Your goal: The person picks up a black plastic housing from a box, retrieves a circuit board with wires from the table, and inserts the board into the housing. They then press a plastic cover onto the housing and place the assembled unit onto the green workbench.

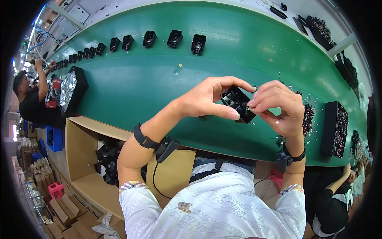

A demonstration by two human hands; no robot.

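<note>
My left hand (205, 97) grips a small black plastic housing (230, 96), thumb along the near side and fingers round the far side. The housing is tilted with its open face up, showing dark parts inside. My right hand (280, 105) is closed in a pinch at the housing's right end. A small light-coloured bit shows at its fingertips, but I cannot make out what it is. Just right of that hand, a heap of small parts with red and black wires (308, 117) lies on the green table (131, 85), partly hidden by my hand.
A row of similar black housings (174, 38) runs along the far side. A black box of wired parts (335, 129) stands at right, and a foil-lined box (74, 91) at left. An open cardboard box (83, 153) sits below the table edge. Other people (36, 93) work at both sides.
</note>
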